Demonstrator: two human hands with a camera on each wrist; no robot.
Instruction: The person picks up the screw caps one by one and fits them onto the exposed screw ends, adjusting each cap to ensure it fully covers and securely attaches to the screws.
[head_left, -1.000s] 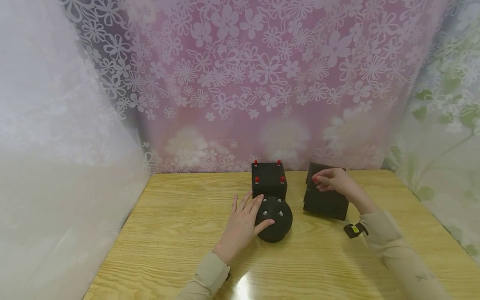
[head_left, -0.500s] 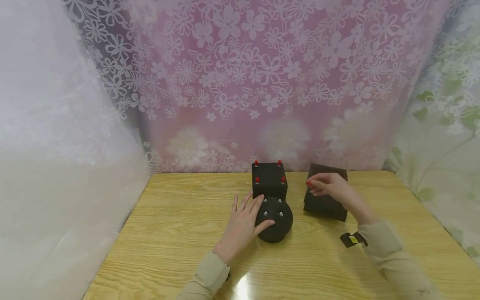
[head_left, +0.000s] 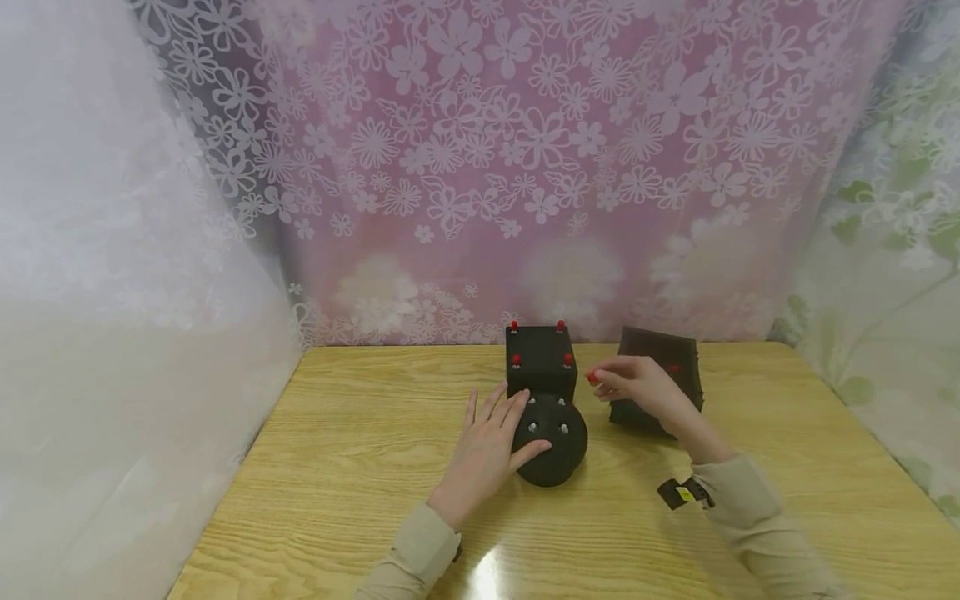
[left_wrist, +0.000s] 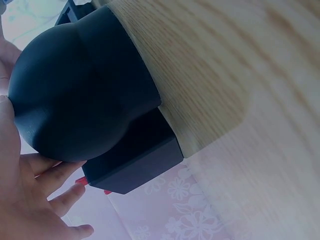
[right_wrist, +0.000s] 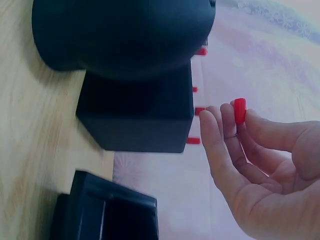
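Spread fingers of my left hand (head_left: 483, 446) rest on the edge of a round black base (head_left: 550, 458), the thumb lying across its top. Silver metal studs (head_left: 564, 428) stand on that base. My right hand (head_left: 645, 392) pinches a small red cap (right_wrist: 240, 110) between thumb and fingertips, in the air to the right of the round base. Directly behind the base is a square black block (head_left: 538, 343), its silver studs topped with red caps (head_left: 516, 360). In the left wrist view, the left fingers (left_wrist: 52, 177) lie along the round base's rim.
An open black bin (head_left: 637, 421) stands tilted at the right, partly behind the right hand, with something red (head_left: 675, 367) inside. Everything stands on a wooden table (head_left: 360, 433), with a flowered pink curtain (head_left: 480, 167) behind it.
My right hand has moved left, away from over the black bin and toward the square block and round base, carrying the red cap. My left hand has stayed in place.
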